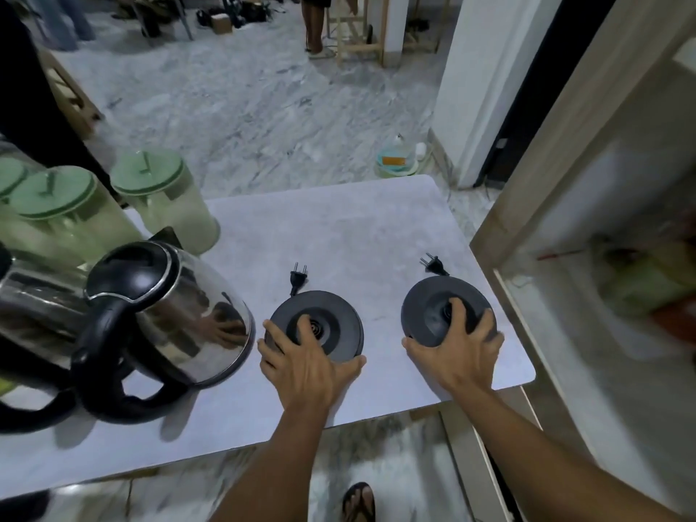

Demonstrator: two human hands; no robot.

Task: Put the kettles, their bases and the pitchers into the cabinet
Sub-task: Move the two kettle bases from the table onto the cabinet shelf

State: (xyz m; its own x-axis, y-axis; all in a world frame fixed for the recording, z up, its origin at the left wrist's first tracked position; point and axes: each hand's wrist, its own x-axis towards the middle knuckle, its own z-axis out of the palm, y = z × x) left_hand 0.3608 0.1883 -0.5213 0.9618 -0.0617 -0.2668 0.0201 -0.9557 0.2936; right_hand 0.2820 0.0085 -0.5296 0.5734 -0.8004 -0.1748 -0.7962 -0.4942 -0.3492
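Two round black kettle bases lie on the pale table [339, 235], each with a short cord and plug pointing away from me. My left hand [307, 365] grips the near edge of the left base [335, 314]. The right base [433, 307] is tilted up off the table, held by my right hand [457, 350]. A steel kettle [169, 314] with a black handle stands left of the bases, and a second kettle [34, 307] is partly cut off at the left edge. Behind them stand three clear pitchers with green lids [158, 197].
An open cabinet [587, 227] with pale wooden frame stands right of the table; blurred items lie on its shelf. A marble floor stretches beyond, with a small plastic basin [397, 163] near a white pillar. A person's legs and wooden stools are at the far back.
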